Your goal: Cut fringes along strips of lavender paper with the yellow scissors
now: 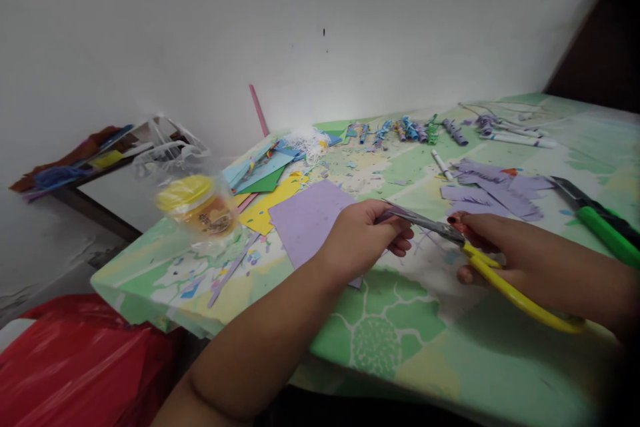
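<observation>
My right hand (485, 247) grips a pair of scissors (515, 293) by their yellow handles, blades pointing left. The blades reach to the fingers of my left hand (355, 233), which pinches a small piece of purple paper, mostly hidden by the fingers and blades. Beneath my left hand lies a larger purple sheet (310, 220), flat on the table. Cut purple pieces with fringed edges (495, 190) lie beyond my right hand, close to a white marker (442, 165).
Rolled paper pieces (410, 128) line the table's back. A green-handled cutting tool (600, 223) lies at right. Coloured sheets (265, 177), white shredded strands (306, 142) and a bagged yellow-lidded tub (193, 203) are on the left. Paper scraps dot the patterned tablecloth (425, 360); a red bag (90, 360) is below.
</observation>
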The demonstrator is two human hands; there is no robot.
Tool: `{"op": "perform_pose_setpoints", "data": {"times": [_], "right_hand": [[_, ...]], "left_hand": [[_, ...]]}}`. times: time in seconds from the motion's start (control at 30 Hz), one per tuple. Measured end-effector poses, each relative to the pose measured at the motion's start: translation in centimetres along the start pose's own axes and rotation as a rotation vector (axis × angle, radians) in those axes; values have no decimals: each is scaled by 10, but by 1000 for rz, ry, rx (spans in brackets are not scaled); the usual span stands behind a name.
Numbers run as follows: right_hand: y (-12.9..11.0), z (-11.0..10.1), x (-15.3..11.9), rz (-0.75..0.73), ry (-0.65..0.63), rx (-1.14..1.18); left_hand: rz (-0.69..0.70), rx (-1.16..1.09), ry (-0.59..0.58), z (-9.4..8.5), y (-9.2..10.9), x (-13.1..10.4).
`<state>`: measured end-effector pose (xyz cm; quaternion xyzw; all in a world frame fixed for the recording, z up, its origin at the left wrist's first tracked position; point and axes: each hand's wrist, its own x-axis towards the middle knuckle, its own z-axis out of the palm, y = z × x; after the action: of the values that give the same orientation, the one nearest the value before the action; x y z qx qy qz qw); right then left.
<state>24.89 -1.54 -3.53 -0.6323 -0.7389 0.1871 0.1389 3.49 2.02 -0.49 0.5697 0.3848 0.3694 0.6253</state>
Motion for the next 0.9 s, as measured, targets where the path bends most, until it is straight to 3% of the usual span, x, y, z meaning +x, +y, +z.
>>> {"op": "perform_pose_setpoints", "data": {"times": [0.9], "right_hand": [[-8,-8,-1,48,45,-78]], "left_hand": [[-42,-62,-6,0,-2,0]]}}
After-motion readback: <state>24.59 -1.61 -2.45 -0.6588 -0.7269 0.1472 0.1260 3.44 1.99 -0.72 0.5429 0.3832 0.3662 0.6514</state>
